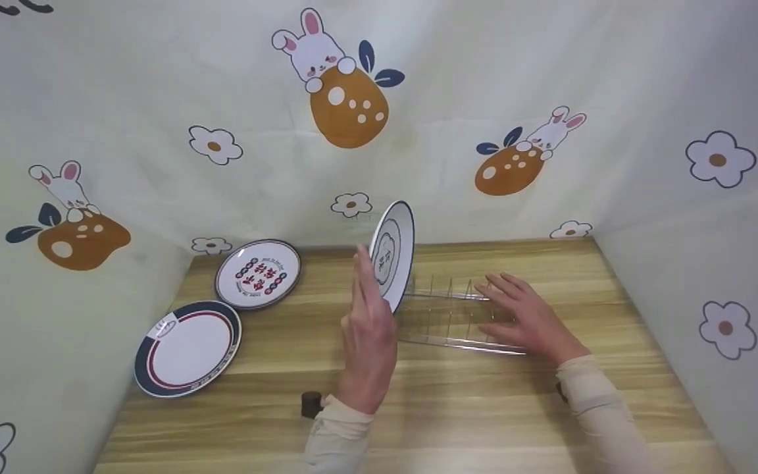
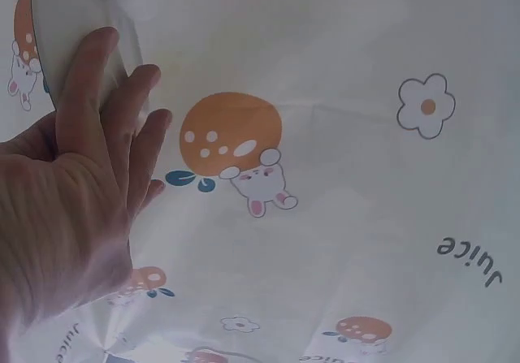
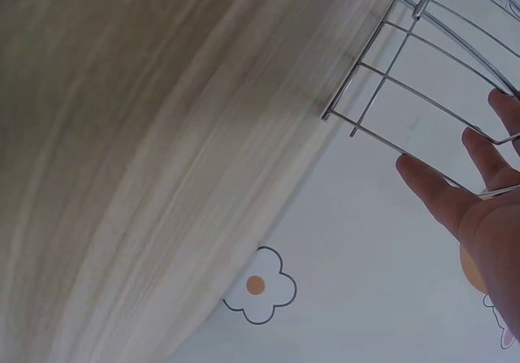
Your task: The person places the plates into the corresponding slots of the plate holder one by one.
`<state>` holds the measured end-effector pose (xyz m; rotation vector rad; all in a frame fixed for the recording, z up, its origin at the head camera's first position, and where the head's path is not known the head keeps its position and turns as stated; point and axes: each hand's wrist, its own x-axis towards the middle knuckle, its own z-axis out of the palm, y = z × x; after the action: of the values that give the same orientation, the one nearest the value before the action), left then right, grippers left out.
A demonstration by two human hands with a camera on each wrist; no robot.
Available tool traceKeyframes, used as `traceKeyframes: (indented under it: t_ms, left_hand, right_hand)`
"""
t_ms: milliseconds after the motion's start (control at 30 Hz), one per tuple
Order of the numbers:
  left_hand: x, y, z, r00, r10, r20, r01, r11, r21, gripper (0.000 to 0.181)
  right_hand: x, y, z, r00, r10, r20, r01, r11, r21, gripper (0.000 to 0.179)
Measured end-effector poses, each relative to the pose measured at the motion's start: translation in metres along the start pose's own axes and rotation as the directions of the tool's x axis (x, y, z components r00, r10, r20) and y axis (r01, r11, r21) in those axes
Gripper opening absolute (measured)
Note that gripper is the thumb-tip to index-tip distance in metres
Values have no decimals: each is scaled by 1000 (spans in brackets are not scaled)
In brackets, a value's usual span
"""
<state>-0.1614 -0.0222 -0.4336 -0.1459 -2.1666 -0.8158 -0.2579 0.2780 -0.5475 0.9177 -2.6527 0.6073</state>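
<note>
My left hand [image 1: 369,342] holds a white plate [image 1: 400,257] with a dark rim, tilted up nearly on edge. Its fingers lie long against the plate's back [image 2: 77,34] in the left wrist view; the thumb is hidden there. The plate's lower edge is at the left end of a wire plate rack [image 1: 448,342], and whether they touch is unclear. My right hand [image 1: 530,319] holds the rack's right end, thumb and fingers spread across the wires. In the right wrist view, the fingertips [image 3: 418,172] meet the thin metal wires [image 3: 406,87].
At the left of the wooden table [image 1: 458,415] lie two more plates: one with red characters [image 1: 280,263], the other with a dark blue band [image 1: 188,349]. Patterned cloth [image 1: 445,79] walls the back and sides. A small black object [image 1: 311,404] shows beside my left wrist.
</note>
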Motion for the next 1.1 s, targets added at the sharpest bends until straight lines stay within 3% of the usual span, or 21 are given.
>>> traceKeyframes:
  t_ms: [167,367,933,1100]
  left_hand:
    - [-9,2,7,1000,-6,5,6,998,55,98]
    - [-17,-6,15,1000,-22,-21,24,996,87,92]
    - [-24,-25,20,991,-130,16,131,984,-119,66]
    - [-26,-28,20,980,-192,47,197,970,-144,60]
  right_hand:
    - [2,0,1,1000,-13,0,13,1000,-4,73]
    - [4,-2,0,1000,-18,5,17,1000,4,72]
    - [1,0,-1,1000,2,-25,-3,1000,-2,71]
    - [-2,0,1,999,18,-27,-18,1000,10,71]
